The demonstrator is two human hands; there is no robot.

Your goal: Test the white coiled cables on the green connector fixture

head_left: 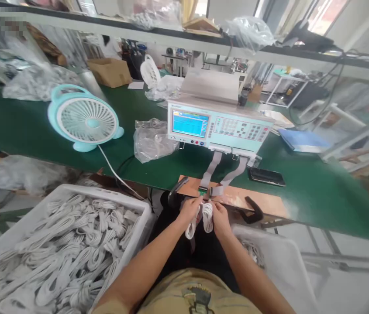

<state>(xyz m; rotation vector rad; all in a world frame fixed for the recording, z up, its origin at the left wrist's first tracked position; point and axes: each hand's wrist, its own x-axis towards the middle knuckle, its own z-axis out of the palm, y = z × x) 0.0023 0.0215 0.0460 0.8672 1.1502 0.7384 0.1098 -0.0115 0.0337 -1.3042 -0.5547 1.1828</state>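
Note:
My left hand point(189, 208) and my right hand point(219, 214) are closed side by side on a coiled white cable point(207, 218), whose loops hang down between them. Both hands hold its ends up against a small fixture on a brown board point(256, 201) at the table's front edge. Two grey ribbon cables point(212, 168) run from that fixture up to a pale green tester point(218, 126) with a blue screen.
A white bin point(69, 192) full of coiled white cables stands at my lower left, another white bin point(279, 257) at my lower right. On the green table point(318, 192) are a light blue fan point(84, 117), a crumpled plastic bag point(153, 139), a black phone point(266, 176) and a blue folder point(302, 140).

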